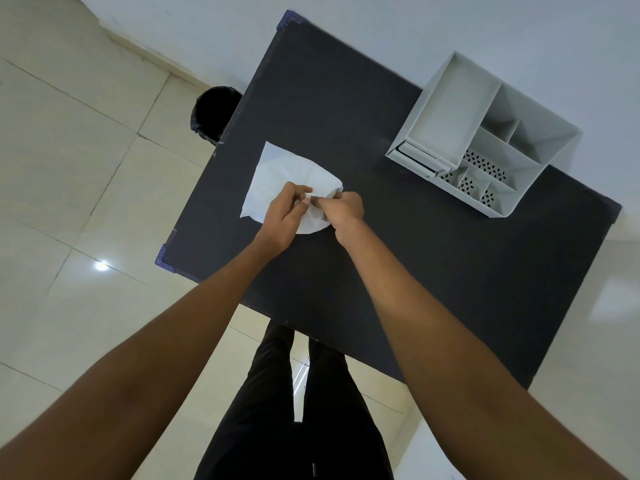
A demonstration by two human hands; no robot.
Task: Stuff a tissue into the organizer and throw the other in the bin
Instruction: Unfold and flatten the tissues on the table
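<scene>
White tissue (277, 174) lies spread on the black table (398, 254), toward its left side. It looks like two overlapping sheets, but I cannot tell them apart. My left hand (285, 216) and my right hand (343, 211) meet over its near right part, and both pinch a raised fold of the tissue between fingertips. The grey organizer (485, 140) with several open compartments stands at the table's far right. A black bin (213, 112) stands on the floor beyond the table's left edge, partly hidden by the table.
The table's left corners carry blue guards (162, 259). A white wall runs behind the table and organizer. Cream floor tiles (69, 168) lie to the left. My legs in black trousers (294, 410) stand at the table's near edge.
</scene>
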